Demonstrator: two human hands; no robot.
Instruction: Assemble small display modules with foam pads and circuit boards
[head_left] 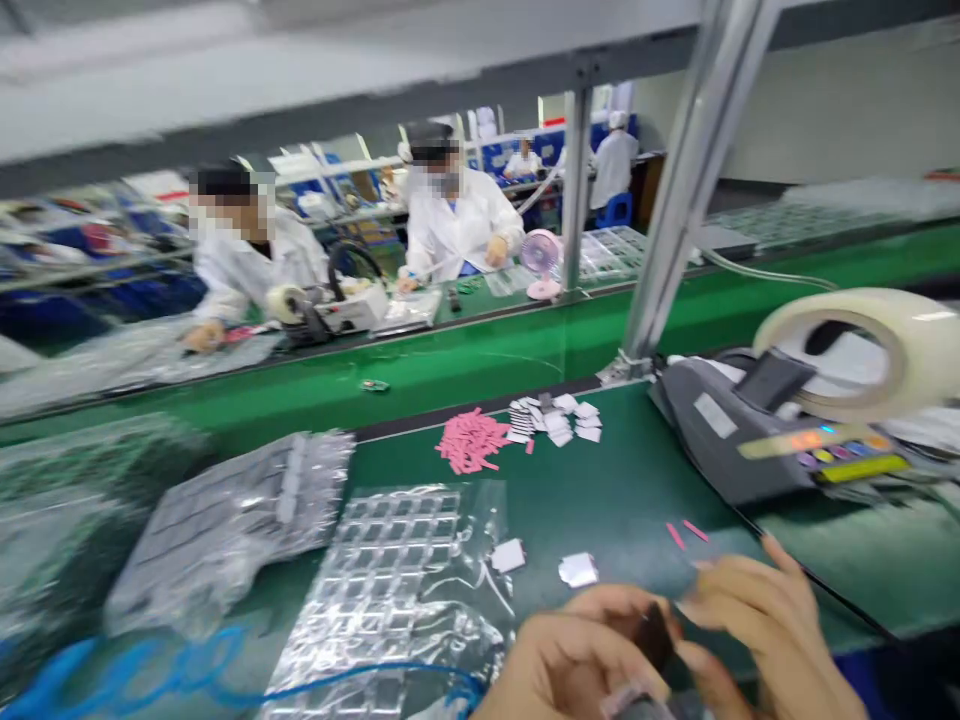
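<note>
Bare green worktop (615,500) lies open just ahead of the two hands, broken only by two small white pieces (508,556) and a couple of pink strips (684,532). To the left a clear blister tray (397,580) and bagged trays (232,520) crowd the surface. On the right the tape dispenser (757,430) with its big roll (855,350) blocks passage. Farther ahead sit a pink pile (471,440) and white pieces (559,418), with a slanted metal post (675,200) behind them.

Two hands (592,650), two loose pink strips (684,533); two white squares (544,562), one tape dispenser (757,430)
</note>
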